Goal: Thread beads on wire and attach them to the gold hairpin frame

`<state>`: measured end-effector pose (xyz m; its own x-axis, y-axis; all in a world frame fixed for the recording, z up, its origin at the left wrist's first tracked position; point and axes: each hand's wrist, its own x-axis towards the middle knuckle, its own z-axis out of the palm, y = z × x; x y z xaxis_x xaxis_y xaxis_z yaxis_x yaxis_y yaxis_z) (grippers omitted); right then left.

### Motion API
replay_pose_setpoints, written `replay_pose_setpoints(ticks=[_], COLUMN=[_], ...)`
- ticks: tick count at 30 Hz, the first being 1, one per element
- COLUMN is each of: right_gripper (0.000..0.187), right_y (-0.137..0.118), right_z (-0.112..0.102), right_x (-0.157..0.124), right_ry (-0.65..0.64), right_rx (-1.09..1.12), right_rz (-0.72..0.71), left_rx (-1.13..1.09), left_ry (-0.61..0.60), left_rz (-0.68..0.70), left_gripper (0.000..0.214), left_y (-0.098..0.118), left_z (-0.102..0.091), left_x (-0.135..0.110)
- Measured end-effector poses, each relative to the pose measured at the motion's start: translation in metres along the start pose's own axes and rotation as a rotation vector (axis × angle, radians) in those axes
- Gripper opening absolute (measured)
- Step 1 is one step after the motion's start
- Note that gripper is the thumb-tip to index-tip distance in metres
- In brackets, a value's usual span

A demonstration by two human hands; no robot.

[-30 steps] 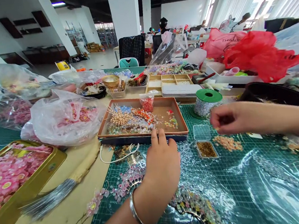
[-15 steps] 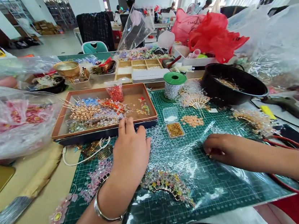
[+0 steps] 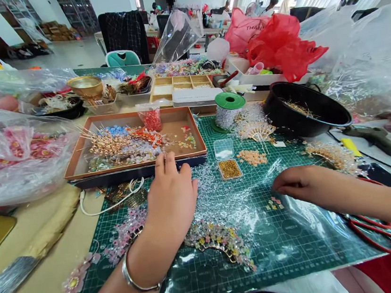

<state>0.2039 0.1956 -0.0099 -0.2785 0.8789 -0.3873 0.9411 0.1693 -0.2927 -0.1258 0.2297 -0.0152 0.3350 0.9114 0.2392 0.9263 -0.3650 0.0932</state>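
Your left hand (image 3: 171, 199) lies open and empty on the green cutting mat (image 3: 102, 239), fingertips at the front of the brown tray (image 3: 178, 125), apparently parked there to stay close to its sorted beads and gold stems. Your right hand (image 3: 303, 184) reaches across a clear plastic sheet (image 3: 308, 227) with its fingers (image 3: 282, 184) drawn together; whether they pinch anything is too small to tell. A small cluster of pink beads (image 3: 274, 203) lies just beside those fingertips, and a curved beaded comb (image 3: 220, 245) sits between your hands, seemingly kept within easy reach. Red-handled scissors (image 3: 373, 234) rest near your right forearm. Compared with half a second earlier, your right hand has shifted away from the pink beads, uncovering them, while your left has barely moved.
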Motion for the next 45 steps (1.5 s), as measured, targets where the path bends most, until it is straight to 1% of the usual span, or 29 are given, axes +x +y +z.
replay_pose_setpoints(ticks=[3, 5, 7, 10, 12, 13, 16, 18, 20, 23, 27, 32, 35, 37, 40, 43, 45], right_gripper=[0.032, 0.031, 0.031, 0.028, 0.027, 0.026, 0.028, 0.028, 0.028, 0.033, 0.035, 0.034, 0.033, 0.029, 0.024, 0.026, 0.027], right_y=[-0.006, -0.015, -0.03, -0.067, -0.098, -0.113, -0.149, -0.164, -0.172, -0.176, -0.177, -0.18, -0.181, -0.18, -0.177, -0.174, -0.172], right_z=[-0.018, -0.037, -0.059, -0.094, -0.11, -0.115, -0.118, -0.113, -0.107, -0.101, -0.098, -0.102, -0.103, -0.101, -0.094, -0.086, -0.083], right_x=[0.01, 0.024, 0.044, 0.084, 0.116, 0.133, 0.185, 0.217, 0.243, 0.267, 0.276, 0.271, 0.266, 0.262, 0.255, 0.249, 0.246], right_ry=[0.045, 0.081, 0.124, 0.205, 0.228, 0.225, 0.165, 0.106, 0.057, 0.003, -0.067, -0.168, -0.213, -0.213, -0.166, -0.107, -0.091], right_rx=[-0.04, -0.074, -0.116, -0.199, -0.259, -0.291, -0.389, -0.466, -0.545, -0.642, -0.718, -0.739, -0.74, -0.75, -0.757, -0.735, -0.731], right_rz=[-0.012, -0.039, -0.08, -0.15, -0.205, -0.234, -0.295, -0.299, -0.287, -0.269, -0.269, -0.301, -0.302, -0.29, -0.271, -0.275, -0.295], left_rx=[-0.004, -0.006, 0.002, 0.044, 0.064, 0.064, 0.047, 0.064, 0.089, 0.066, 0.029, 0.009, -0.011, -0.01, 0.03, 0.049, 0.061], left_ry=[-0.006, -0.019, -0.036, -0.033, -0.032, -0.036, -0.062, -0.067, -0.069, -0.111, -0.147, -0.124, -0.138, -0.139, -0.098, -0.08, -0.073], left_rz=[-0.02, -0.034, -0.042, -0.032, -0.022, -0.022, -0.043, -0.032, -0.005, -0.023, -0.041, -0.056, -0.065, -0.065, -0.029, -0.025, -0.016], left_gripper=[0.026, 0.027, 0.029, 0.03, 0.031, 0.033, 0.035, 0.034, 0.035, 0.04, 0.041, 0.039, 0.039, 0.038, 0.034, 0.03, 0.03], left_y=[0.001, 0.002, 0.003, 0.003, 0.003, 0.003, 0.002, 0.001, 0.001, 0.001, 0.001, 0.001, 0.001, 0.001, 0.001, 0.001, 0.001], left_z=[-0.003, -0.005, -0.007, -0.008, -0.007, -0.007, -0.005, -0.005, -0.005, -0.006, -0.008, -0.007, -0.008, -0.009, -0.009, -0.008, -0.008], left_x=[-0.001, -0.001, -0.001, -0.001, 0.0, 0.0, 0.0, 0.0, 0.001, 0.001, 0.002, 0.002, 0.003, 0.003, 0.002, 0.001, 0.001])
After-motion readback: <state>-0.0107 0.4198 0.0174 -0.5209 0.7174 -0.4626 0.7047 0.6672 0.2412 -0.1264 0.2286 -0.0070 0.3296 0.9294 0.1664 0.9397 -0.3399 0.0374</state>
